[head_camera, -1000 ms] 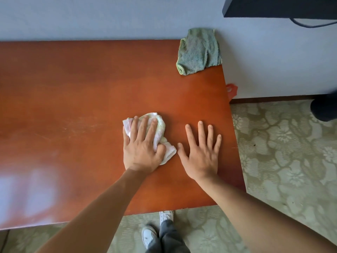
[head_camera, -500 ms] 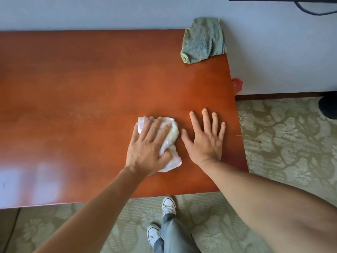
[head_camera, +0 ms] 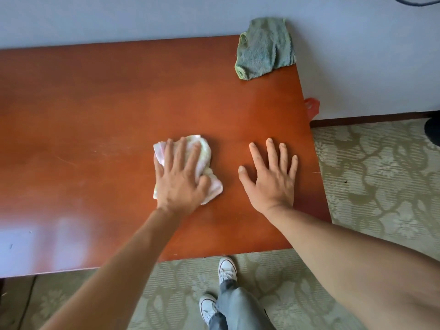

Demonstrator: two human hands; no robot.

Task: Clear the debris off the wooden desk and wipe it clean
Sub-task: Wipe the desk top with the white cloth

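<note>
A reddish-brown wooden desk fills the left and middle of the view. My left hand presses flat on a crumpled white and pale yellow cloth near the desk's right half, fingers spread over it. My right hand rests flat on the bare wood to the right of the cloth, fingers apart, holding nothing. Faint streaks show on the wood to the left of the cloth.
A folded green towel lies at the desk's back right corner against the wall. A small red object sticks out past the right edge. Patterned carpet lies to the right and in front, with my white shoes below.
My left hand slid the cloth to the right toward my right hand, then back left, widening the gap. My right hand stayed flat on the wood.
</note>
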